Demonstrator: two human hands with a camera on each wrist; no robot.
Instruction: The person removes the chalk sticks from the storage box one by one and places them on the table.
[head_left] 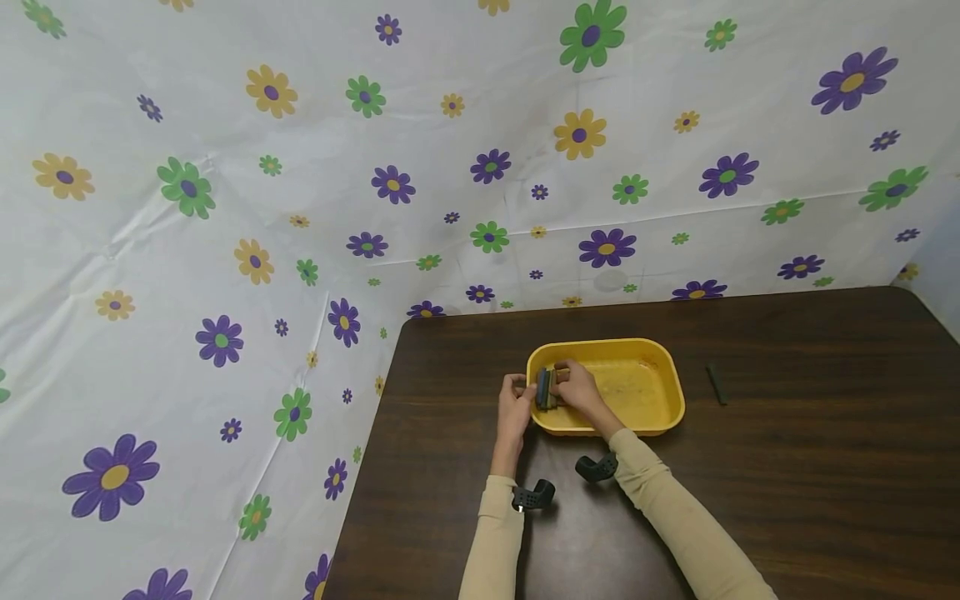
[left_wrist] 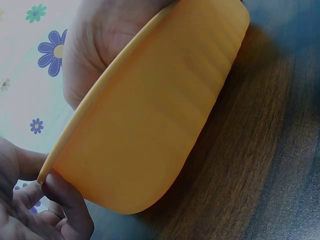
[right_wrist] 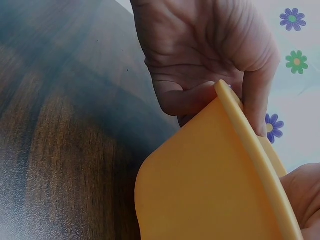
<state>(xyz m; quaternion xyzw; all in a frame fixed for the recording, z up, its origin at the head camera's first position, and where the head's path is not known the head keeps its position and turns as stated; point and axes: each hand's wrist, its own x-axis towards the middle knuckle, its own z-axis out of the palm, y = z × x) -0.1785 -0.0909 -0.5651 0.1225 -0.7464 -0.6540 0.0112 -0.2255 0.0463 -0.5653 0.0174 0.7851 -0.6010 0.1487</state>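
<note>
A shallow yellow plastic tub [head_left: 637, 408] stands on the table. Several narrow sticks [head_left: 547, 390], dark green-grey and yellowish, are bunched at its left end; their exact kind is too small to tell. My left hand [head_left: 516, 408] pinches the tub's left rim, thumb over the edge and fingers curled outside, close beside the sticks. In the left wrist view the same hand [left_wrist: 50, 200] is seen at the rim. My right hand [head_left: 579, 388] reaches inside the tub, its fingers curled down on the sticks. Both wrist views hide the sticks behind the tub's wall.
One dark green stick [head_left: 717, 384] lies on the brown wooden table [head_left: 810, 433], right of the tub. A white flowered sheet [head_left: 450, 150] hangs behind and at the left of the table. Black wrist devices [head_left: 534, 496] sit on both sleeves.
</note>
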